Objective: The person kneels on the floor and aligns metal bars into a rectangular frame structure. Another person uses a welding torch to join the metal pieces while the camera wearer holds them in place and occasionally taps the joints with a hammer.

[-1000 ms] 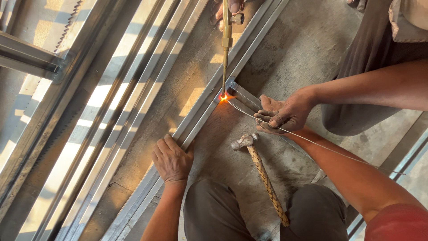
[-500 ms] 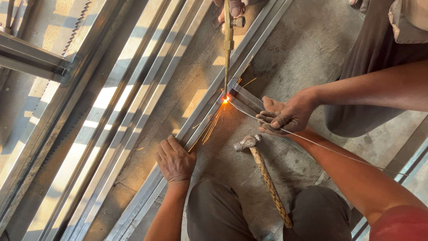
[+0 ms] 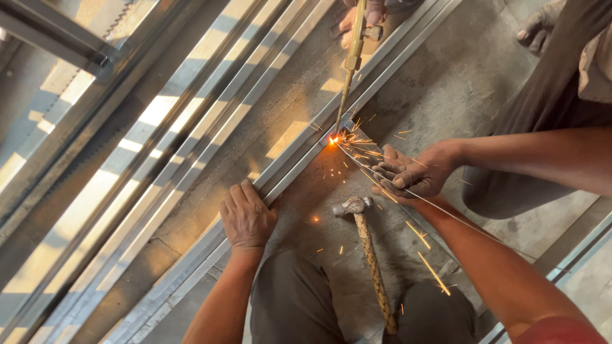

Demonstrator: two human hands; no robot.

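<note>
The right hand is mostly buried under the co-worker's hand, so I can't tell what its fingers are doing or whether they pinch the wire. The wire gets too thin to follow near the right edge. The torch runs off the top edge, and the hand holding it up there is cut off too. The hammer handle's end slips out of sight between the knees at the bottom. The glare and sparks at the flame blot out the joint itself. The left hand lies palm down on the rail, fingertips hidden over its edge
</note>
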